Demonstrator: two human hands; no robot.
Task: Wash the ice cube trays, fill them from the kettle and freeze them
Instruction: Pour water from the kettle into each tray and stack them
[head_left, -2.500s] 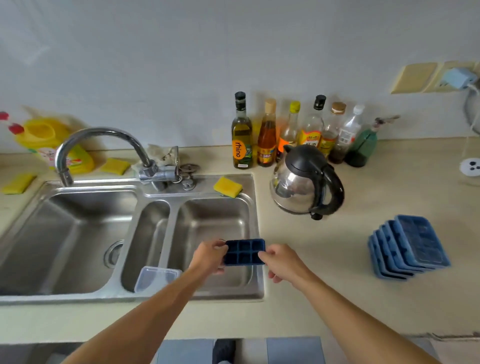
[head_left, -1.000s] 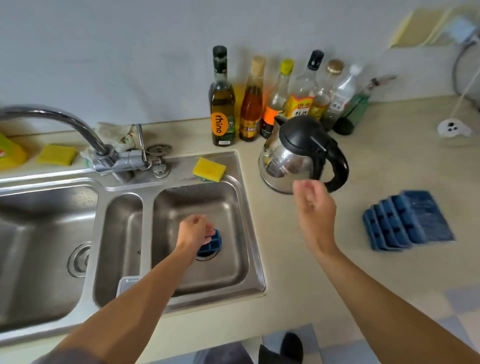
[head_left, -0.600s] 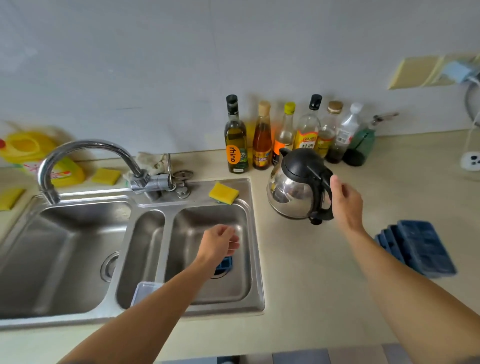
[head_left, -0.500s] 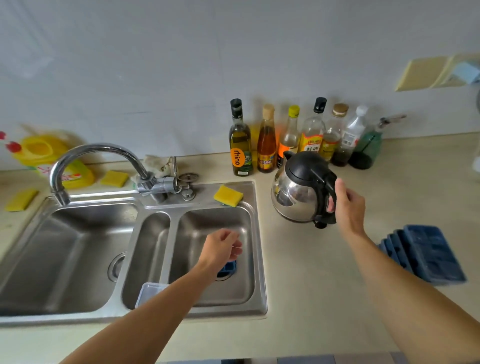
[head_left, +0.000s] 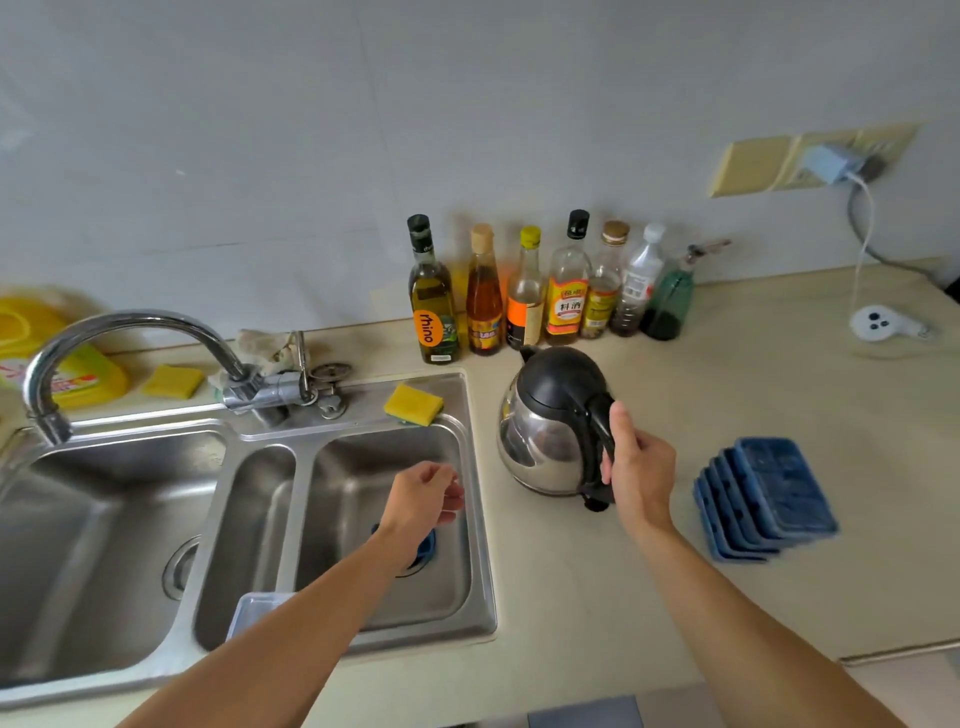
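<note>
A steel kettle (head_left: 545, 421) with a black lid stands on the counter right of the sink. My right hand (head_left: 640, 470) grips its black handle. A dark blue ice cube tray (head_left: 427, 545) lies on the bottom of the right sink basin (head_left: 363, 467), mostly hidden under my left hand (head_left: 423, 501). That hand hovers over the basin with loosely curled fingers and holds nothing. A slanted stack of several blue ice cube trays (head_left: 763, 499) lies on the counter to the right of the kettle.
A curved tap (head_left: 119, 332) reaches over the large left basin. A yellow sponge (head_left: 414, 404) sits on the sink rim. Several bottles (head_left: 524, 291) line the wall. A clear plastic lid (head_left: 254, 613) leans in the narrow middle basin. A yellow detergent bottle (head_left: 67, 369) stands far left.
My left hand set the blue tray down in the right basin and let go. My right hand left the tray, reached to the kettle and closed round its handle.
</note>
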